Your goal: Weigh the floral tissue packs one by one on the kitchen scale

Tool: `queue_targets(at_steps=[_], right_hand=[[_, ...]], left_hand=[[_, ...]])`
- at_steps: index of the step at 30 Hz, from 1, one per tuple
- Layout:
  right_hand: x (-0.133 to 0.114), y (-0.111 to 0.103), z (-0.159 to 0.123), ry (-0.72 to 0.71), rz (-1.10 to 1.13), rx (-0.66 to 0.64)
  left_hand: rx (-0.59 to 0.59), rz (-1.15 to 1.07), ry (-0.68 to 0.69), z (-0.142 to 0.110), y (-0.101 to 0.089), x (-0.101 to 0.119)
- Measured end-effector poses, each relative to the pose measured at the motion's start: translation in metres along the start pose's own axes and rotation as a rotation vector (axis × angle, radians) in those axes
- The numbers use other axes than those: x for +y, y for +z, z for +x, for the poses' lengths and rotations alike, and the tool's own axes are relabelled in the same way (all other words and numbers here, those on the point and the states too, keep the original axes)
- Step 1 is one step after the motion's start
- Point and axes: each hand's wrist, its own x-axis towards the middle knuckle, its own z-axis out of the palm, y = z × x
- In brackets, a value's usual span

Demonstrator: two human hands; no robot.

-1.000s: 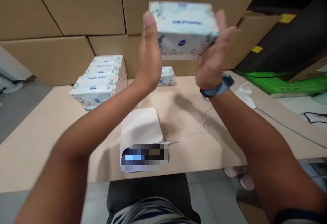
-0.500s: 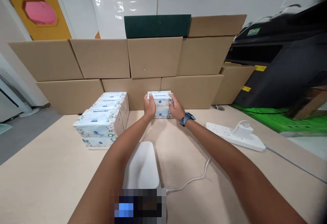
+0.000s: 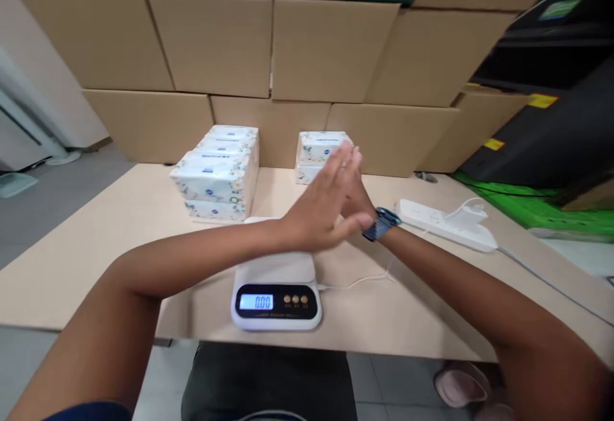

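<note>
My left hand (image 3: 321,206) is open, fingers stretched out, raised above the table. Behind it, my right hand (image 3: 357,190) meets it near the fingertips; its fingers are partly hidden but look extended, and a blue watch is on that wrist. Neither hand holds anything. Beyond them, two stacked tissue packs (image 3: 320,149) with a floral print stand against the boxes. A larger block of stacked tissue packs (image 3: 206,178) sits to the left. Below my left forearm lies a white digital scale (image 3: 275,270), partly covered by the arm, with its display (image 3: 256,302) lit at 0.00.
Cardboard boxes (image 3: 336,50) form a wall along the table's back. At right lie a white power strip (image 3: 446,224) and a cable (image 3: 355,282) running to the scale. A dark machine (image 3: 537,107) stands beyond a green platform (image 3: 518,206). The table's front edge is near.
Both hands have let go of the small tissue stack and drawn back, coming together in front of it. The view has tilted down, bringing the scale's display and the table's front edge into sight.
</note>
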Motion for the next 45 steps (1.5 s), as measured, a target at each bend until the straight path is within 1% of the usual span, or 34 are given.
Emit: queue_targets(at_steps=[2,3,4,5,6,7,9,11,12,13,14,16,18,19,20,21,22,24,26,28,29,30,32,34,36,38,41,43,45], right_hand=[[-0.023,0.005,-0.031,-0.002,0.030,-0.005],[-0.033,0.008,-0.046,0.014,0.047,-0.011],[-0.041,0.011,-0.060,0.042,0.072,-0.031],[-0.049,0.013,-0.072,0.083,0.105,-0.052],[-0.055,0.017,-0.082,0.132,0.146,-0.070],[-0.060,0.020,-0.088,0.183,0.192,-0.081],[-0.071,0.028,-0.090,0.274,0.289,-0.079],[-0.083,0.039,-0.077,0.342,0.384,-0.062],[-0.090,0.047,-0.065,0.366,0.421,-0.055],[-0.098,0.056,-0.052,0.384,0.452,-0.048],[-0.107,0.067,-0.036,0.386,0.466,-0.047],[-0.126,0.091,-0.006,0.369,0.471,-0.065],[-0.145,0.112,0.018,0.344,0.486,-0.147],[-0.153,0.118,0.026,0.334,0.498,-0.204],[-0.161,0.120,0.030,0.316,0.510,-0.258],[-0.167,0.117,0.031,0.280,0.522,-0.307],[-0.171,0.109,0.028,0.227,0.532,-0.340],[-0.173,0.082,0.012,0.085,0.544,-0.363],[-0.170,0.046,-0.013,-0.014,0.537,-0.329],[-0.163,0.012,-0.041,-0.010,0.513,-0.287],[-0.160,-0.002,-0.056,0.019,0.508,-0.269],[-0.157,-0.014,-0.069,0.067,0.509,-0.259],[-0.151,-0.028,-0.092,0.172,0.525,-0.255],[-0.145,-0.033,-0.107,0.263,0.562,-0.283],[-0.136,-0.034,-0.113,0.324,0.596,-0.321],[-0.126,-0.032,-0.112,0.378,0.617,-0.336],[-0.112,-0.027,-0.104,0.450,0.648,-0.289],[-0.106,-0.021,-0.101,0.462,0.644,-0.267],[-0.102,-0.015,-0.103,0.435,0.612,-0.275]], left_hand=[[-0.071,-0.003,0.095,-0.040,-0.026,0.039],[-0.064,-0.003,0.109,-0.060,-0.040,0.054],[-0.028,0.017,0.098,-0.079,-0.055,0.065],[0.034,0.050,0.061,-0.097,-0.070,0.071],[0.117,0.092,-0.004,-0.113,-0.085,0.071],[0.207,0.132,-0.090,-0.127,-0.099,0.067],[0.406,0.151,-0.317,-0.147,-0.125,0.048],[0.584,0.086,-0.588,-0.155,-0.147,0.020],[0.649,0.059,-0.710,-0.154,-0.156,0.006],[0.690,0.062,-0.798,-0.151,-0.163,-0.007],[0.716,0.100,-0.846,-0.146,-0.169,-0.019],[0.739,0.167,-0.860,-0.134,-0.175,-0.038],[0.706,0.129,-0.853,-0.124,-0.174,-0.046],[0.684,0.076,-0.851,-0.121,-0.171,-0.045],[0.669,0.010,-0.836,-0.119,-0.168,-0.040],[0.665,-0.054,-0.802,-0.118,-0.164,-0.032],[0.664,-0.116,-0.753,-0.119,-0.159,-0.020],[0.650,-0.264,-0.643,-0.121,-0.150,0.010],[0.558,-0.388,-0.585,-0.123,-0.138,0.042],[0.450,-0.507,-0.587,-0.123,-0.124,0.066],[0.394,-0.568,-0.603,-0.124,-0.115,0.072],[0.340,-0.625,-0.628,-0.125,-0.106,0.075],[0.261,-0.703,-0.694,-0.129,-0.088,0.070],[0.228,-0.735,-0.779,-0.137,-0.073,0.058],[0.213,-0.757,-0.837,-0.147,-0.064,0.048],[0.196,-0.794,-0.841,-0.155,-0.062,0.043],[0.207,-0.850,-0.827,-0.158,-0.064,0.045],[0.209,-0.887,-0.867,-0.156,-0.065,0.049],[0.188,-0.922,-0.914,-0.153,-0.063,0.051]])
